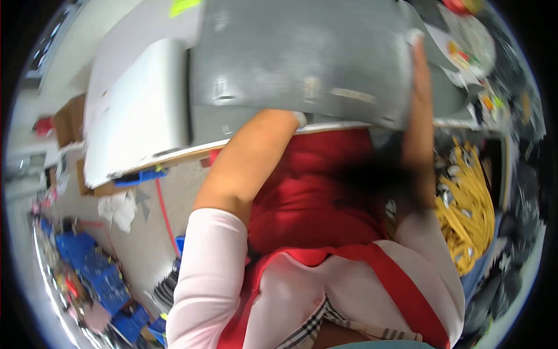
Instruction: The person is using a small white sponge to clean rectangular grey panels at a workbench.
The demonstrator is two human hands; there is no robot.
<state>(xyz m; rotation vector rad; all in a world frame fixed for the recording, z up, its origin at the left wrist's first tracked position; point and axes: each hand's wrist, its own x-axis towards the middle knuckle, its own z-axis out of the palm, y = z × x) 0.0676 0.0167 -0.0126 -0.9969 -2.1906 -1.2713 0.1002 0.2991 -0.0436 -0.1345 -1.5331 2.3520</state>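
While big grey sheet point(290, 58) is held over table edge point(174, 154), step reads as carrying/positioning, probably mid-lift. Sheet sits above and ahead of both hands. Right hand point(419, 55) is clamped on sheet's right edge, fingers wrapped. Left hand point(293, 119) is tucked under bottom edge, grip can't be told. Yellow cable bundle point(465, 203) is seen below right hand. Next move likely calls for steady two-sided support, tbh.

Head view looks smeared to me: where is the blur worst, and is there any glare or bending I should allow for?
Head view: motion blur is heaviest over the right forearm and the dark smear beside the red apron; the grey sheet shows soft pale glare patches; the table edge bows with fisheye distortion; the yellow cable bundle and blue crates near the rim are soft and stretched.
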